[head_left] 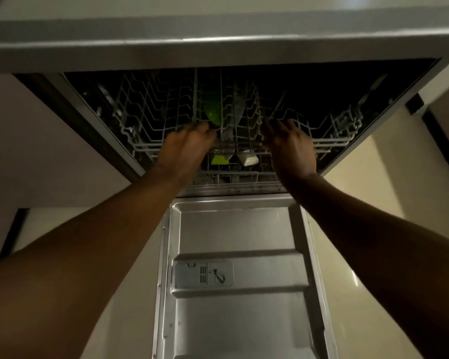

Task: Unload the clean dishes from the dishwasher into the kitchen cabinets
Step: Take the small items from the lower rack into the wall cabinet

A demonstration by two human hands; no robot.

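The dishwasher stands open, its steel door (233, 294) folded down toward me. Inside, a white wire upper rack (151, 112) holds a green dish (213, 112) and a grey one (237, 110) standing on edge near the middle. Below the rack's front, something green (219, 159) and something white (248, 159) show in the dim lower level. My left hand (183, 149) curls over the rack's front rail, left of the dishes. My right hand (290, 149) rests on the same rail to their right, fingers spread and hooked on the wires.
A grey countertop edge (218, 45) overhangs the dishwasher. Pale cabinet fronts (36, 141) flank the opening on both sides. A detergent dispenser (204, 274) sits in the door's inner panel. Light floor tiles (353, 203) lie to the right.
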